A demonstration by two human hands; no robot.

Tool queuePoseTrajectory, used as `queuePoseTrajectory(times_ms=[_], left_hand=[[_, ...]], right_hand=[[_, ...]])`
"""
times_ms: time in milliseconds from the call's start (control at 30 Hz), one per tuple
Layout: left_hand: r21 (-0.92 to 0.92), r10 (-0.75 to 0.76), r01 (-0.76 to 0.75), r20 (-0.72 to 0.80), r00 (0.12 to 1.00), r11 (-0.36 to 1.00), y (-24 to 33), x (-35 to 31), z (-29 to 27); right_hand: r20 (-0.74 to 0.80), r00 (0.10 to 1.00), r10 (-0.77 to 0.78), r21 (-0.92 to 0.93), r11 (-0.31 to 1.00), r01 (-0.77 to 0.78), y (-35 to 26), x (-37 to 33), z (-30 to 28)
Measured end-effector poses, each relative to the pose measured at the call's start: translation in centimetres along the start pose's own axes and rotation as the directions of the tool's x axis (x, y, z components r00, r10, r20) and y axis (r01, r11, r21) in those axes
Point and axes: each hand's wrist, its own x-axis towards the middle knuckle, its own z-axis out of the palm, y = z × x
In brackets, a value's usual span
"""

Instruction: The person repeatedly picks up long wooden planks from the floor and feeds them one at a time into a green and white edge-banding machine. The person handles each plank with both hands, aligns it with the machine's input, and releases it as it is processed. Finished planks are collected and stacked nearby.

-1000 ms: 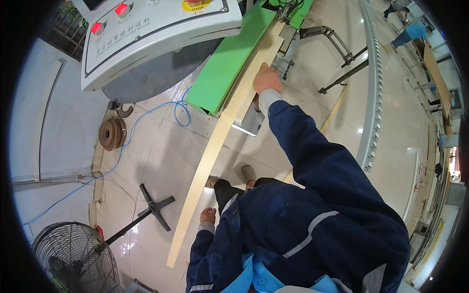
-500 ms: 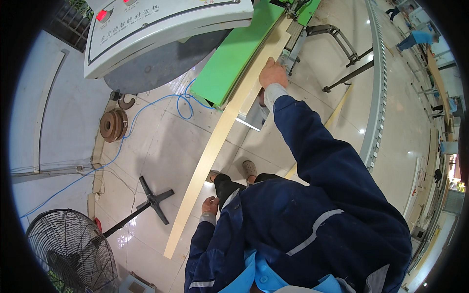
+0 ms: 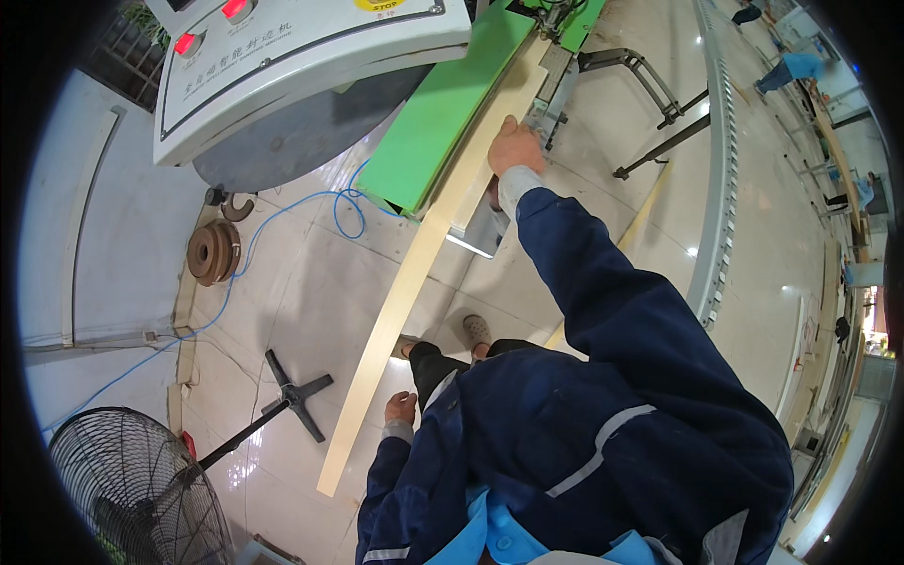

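1. Right hand [image 3: 515, 146], arm stretched forward, fingers closed over the edge of a long pale strip [image 3: 414, 273]; palm on top.
2. Left hand [image 3: 400, 408] low by the body, loosely curled, beside the strip's near part; contact cannot be told.
3. Strip runs from past the left hand, up under the right hand, along the green bench [image 3: 443, 104] of a machine [image 3: 301, 66].
4. Left of the left hand: fan [image 3: 132, 490], blue cable [image 3: 282, 212] on the floor.
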Motion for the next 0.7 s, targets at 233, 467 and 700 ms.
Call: queuePoseTrajectory(times_ms=[233,467,700], left_hand=[[-0.044,-0.163,0.175,0.199,0.966,0.984,2.5,-0.4,-1.7],[0.277,0.096,-0.047,-0.166,0.981,0.96,0.6,0.3,0.5],[0.013,0.109,-0.108,-0.14,0.984,0.994,-2.0,1.7,0.5]], right_hand=[[-0.025,0.997,0.069,0.044,0.997,-0.067,0.1,0.1,0.2],[0.005,0.996,0.085,0.101,0.991,-0.085,-0.5,-0.9,-1.0],[-0.029,0.995,0.094,0.126,0.988,-0.09,-0.8,-1.1,-1.6]])
